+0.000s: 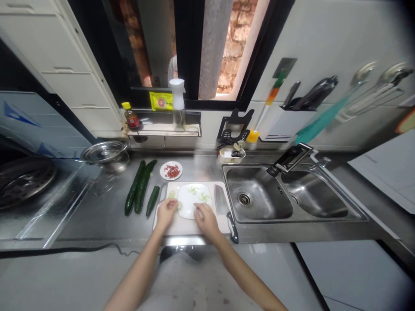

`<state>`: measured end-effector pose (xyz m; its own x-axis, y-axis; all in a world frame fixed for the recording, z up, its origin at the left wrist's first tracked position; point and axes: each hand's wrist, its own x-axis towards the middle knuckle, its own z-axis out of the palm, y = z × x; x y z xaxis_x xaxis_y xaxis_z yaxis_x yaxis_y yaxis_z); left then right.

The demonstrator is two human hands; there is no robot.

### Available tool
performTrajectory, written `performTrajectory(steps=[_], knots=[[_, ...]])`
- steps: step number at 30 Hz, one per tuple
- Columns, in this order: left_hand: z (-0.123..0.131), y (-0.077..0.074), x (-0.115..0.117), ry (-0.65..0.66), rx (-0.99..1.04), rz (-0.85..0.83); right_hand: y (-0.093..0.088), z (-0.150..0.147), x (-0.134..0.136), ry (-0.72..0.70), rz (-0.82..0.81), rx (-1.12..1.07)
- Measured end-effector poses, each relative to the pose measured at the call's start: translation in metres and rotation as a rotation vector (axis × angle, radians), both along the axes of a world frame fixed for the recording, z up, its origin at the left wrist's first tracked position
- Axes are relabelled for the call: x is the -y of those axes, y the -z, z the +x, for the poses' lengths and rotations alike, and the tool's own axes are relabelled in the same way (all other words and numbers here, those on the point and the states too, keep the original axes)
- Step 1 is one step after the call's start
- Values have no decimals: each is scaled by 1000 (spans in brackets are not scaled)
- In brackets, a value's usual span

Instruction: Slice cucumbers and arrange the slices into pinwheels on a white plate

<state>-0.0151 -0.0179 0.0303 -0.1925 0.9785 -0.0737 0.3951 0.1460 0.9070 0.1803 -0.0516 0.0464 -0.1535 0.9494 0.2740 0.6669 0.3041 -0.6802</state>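
A white square plate rests on the light cutting board in front of me. Thin cucumber slices lie on it in two small fans, one cucumber fan at the back and another cucumber fan on the right. My left hand is at the plate's left edge, its fingertips pinched on a pale cucumber slice. My right hand lies over the plate's right edge, fingers apart and holding nothing. More cucumber slices sit on the board behind my left hand. A kitchen knife lies along the board's right side.
Two long cucumbers and a shorter cucumber piece lie left of the board. Behind it stands a small plate of red bits. A double sink is at the right, a steel pot at the back left.
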Motion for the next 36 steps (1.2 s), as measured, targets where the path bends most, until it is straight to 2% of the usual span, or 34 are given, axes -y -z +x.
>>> performTrajectory(steps=[5, 11, 17, 20, 23, 26, 29, 32, 36], knots=[[25, -21, 12, 255, 92, 54, -7, -12, -12, -94, -136, -165], [25, -31, 18, 363, 85, 53, -14, -5, -12, -125, -163, -180], [28, -25, 19, 277, 243, -58, -23, -3, -8, -114, -127, -84], [30, -21, 23, 237, 356, -285, -28, -5, -6, -128, -76, -50], [32, -17, 26, 232, 602, -477, -32, -5, -5, -152, -28, -37], [34, -18, 27, 179, 789, -479, -34, -4, -3, -159, -10, -28], [35, -25, 27, 122, 851, -456, -33, -4, -1, -159, -17, -19], [35, -34, 28, 104, 837, -432, -32, -3, 0, -152, -31, -22], [36, -41, 28, 113, 687, -350, -30, -2, 1, -153, -57, -9]])
